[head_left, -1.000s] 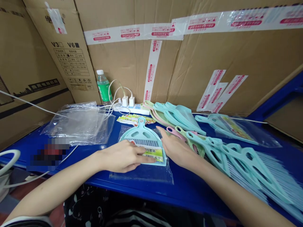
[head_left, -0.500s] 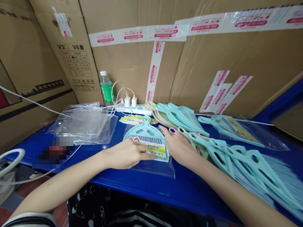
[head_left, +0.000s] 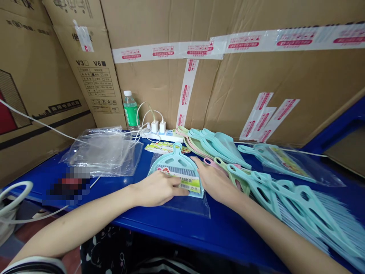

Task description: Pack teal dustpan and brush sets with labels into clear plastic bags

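A light-blue dustpan [head_left: 164,160] with a grey-bristled brush [head_left: 188,172] lies flat in front of me, handle pointing away. Under and around it is a clear plastic bag [head_left: 196,208]. Across the brush lies a green-and-yellow label card [head_left: 191,183] with red mushrooms. My left hand [head_left: 161,188] is on the card from the left, index finger and thumb closed on it; its other fingers are mostly hidden. My right hand [head_left: 212,179] is closed at the dustpan's right edge, several fingertips out of sight.
Light-blue brushes [head_left: 264,188] lie at the right, before stacked dustpans [head_left: 228,146] and a bagged set [head_left: 288,161]. Clear bags [head_left: 102,152] lie left. Behind are label cards [head_left: 159,147], a power strip [head_left: 171,136], a green-labelled bottle [head_left: 131,112] and cardboard [head_left: 159,80].
My left index finger has drawn back and bent over the card. My right hand stays at the dustpan's edge. The camera view has tilted slightly upward.
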Tool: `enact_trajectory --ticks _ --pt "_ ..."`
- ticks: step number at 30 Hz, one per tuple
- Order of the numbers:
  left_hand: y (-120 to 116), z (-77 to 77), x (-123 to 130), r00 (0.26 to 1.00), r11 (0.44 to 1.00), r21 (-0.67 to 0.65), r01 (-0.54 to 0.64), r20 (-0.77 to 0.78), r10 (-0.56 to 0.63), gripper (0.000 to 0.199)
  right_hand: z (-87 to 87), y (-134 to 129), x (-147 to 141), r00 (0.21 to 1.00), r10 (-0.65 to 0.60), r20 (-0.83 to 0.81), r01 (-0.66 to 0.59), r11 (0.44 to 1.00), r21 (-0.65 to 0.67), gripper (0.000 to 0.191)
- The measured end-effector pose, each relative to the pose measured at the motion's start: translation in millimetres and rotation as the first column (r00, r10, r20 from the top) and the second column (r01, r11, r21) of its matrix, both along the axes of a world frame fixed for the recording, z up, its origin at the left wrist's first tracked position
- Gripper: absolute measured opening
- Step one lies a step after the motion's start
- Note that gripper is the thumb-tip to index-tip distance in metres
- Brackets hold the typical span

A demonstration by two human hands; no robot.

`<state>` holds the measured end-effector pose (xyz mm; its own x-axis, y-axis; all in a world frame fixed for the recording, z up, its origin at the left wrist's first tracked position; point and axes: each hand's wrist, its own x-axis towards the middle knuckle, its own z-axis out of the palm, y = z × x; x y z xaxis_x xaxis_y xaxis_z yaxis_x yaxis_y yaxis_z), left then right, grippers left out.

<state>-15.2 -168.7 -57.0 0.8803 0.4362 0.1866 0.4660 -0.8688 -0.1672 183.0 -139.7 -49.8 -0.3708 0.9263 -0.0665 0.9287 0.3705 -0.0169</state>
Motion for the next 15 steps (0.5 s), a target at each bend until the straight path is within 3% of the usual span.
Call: enact_trajectory --ticks 15 --pt "-4 -7.2 11 0.986 0.995 0.101 0.023 -0.165 -0.006 0.041 0.4 0 0 1.000 0.019 -0.005 -0.019 1.000 -0.002 0.057"
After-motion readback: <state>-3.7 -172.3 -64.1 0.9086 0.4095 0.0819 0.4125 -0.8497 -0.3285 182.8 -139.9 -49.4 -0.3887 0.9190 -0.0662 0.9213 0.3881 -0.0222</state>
